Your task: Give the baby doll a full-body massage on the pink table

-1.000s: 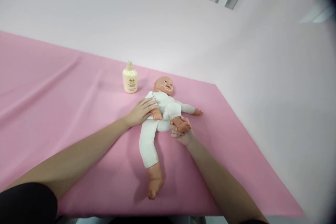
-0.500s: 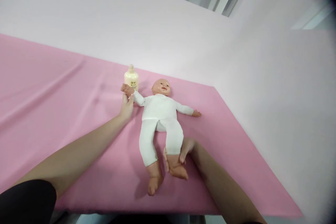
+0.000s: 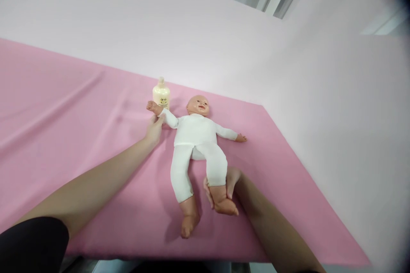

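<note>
A baby doll [image 3: 197, 132] in a white bodysuit lies on its back, head toward the wall. My left hand [image 3: 155, 129] is closed on the doll's forearm at the picture's left, near its wrist, and holds it up a little. Around the lower leg at the right, just above the foot, my right hand [image 3: 233, 181] is wrapped, with fingers partly hidden behind the leg. That leg is lifted and angled to the right; the other leg rests on the pink cloth. Behind the raised doll hand stands a cream-coloured bottle [image 3: 162, 93] with a face printed on it.
Pink cloth [image 3: 80, 145] covers the tabletop, with folds at the left. White walls [image 3: 336, 106] rise along the back and the right side. The table's front edge runs close to my body.
My right hand has moved slightly to the right with the doll's leg in it. The left hand stays on the forearm, which has tilted a little.
</note>
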The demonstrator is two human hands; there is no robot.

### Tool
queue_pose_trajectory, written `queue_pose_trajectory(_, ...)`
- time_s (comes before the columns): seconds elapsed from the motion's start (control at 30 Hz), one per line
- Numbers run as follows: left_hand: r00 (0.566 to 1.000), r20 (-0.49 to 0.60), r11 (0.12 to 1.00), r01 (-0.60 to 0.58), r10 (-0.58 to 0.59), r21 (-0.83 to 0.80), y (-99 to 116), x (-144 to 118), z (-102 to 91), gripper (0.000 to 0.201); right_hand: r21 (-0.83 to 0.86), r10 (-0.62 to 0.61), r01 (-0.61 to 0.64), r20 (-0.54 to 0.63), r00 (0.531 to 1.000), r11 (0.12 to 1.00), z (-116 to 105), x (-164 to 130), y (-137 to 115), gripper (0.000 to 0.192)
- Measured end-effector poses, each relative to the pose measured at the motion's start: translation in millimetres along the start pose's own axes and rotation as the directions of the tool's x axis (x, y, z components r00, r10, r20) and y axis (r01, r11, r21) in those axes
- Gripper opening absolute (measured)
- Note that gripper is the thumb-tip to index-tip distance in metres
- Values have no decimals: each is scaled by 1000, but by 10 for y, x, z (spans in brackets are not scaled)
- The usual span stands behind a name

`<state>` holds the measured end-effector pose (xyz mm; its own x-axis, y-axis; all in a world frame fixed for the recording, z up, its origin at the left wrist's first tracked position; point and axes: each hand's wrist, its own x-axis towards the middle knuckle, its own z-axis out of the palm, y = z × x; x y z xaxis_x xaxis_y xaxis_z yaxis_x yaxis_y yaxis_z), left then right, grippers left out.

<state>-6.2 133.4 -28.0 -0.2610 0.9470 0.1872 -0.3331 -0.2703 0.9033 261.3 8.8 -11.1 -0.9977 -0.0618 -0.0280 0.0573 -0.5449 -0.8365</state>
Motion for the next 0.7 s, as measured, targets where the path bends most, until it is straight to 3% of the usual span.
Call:
queue_pose_trajectory(0.1,995,57,996,-83,81,45,50,-60,50,35,49,-122,119,63,990,992,-116,-72,109,55)
queue_pose_trajectory(0.23,947,260,950,-244,190,193,109,-192,104,44,38,-393,398,-92,915,917,-150,-111,148,55)
queue_pose_trajectory(0.33,874,437,847,-387,212,363,161,-296,119,45,17,-479,509,-313,820,860,-76,-81,81,48)
queue_pose_trajectory(0.43,738,629,699,-583,243,414,208,-348,134,44,55,-449,578,-572,687,814,-5,-41,-10,43)
queue_pose_trajectory(0.5,650,720,646,-662,241,381,212,-345,146,42,96,-353,569,-696,625,817,14,-19,-54,37)
queue_pose_trajectory(0.57,605,763,621,-693,228,365,189,-322,155,39,131,-259,538,-766,588,833,15,-1,-79,32)
queue_pose_trajectory(0.7,574,797,561,-729,189,392,136,-286,161,37,151,-188,527,-824,534,836,11,28,-87,29)
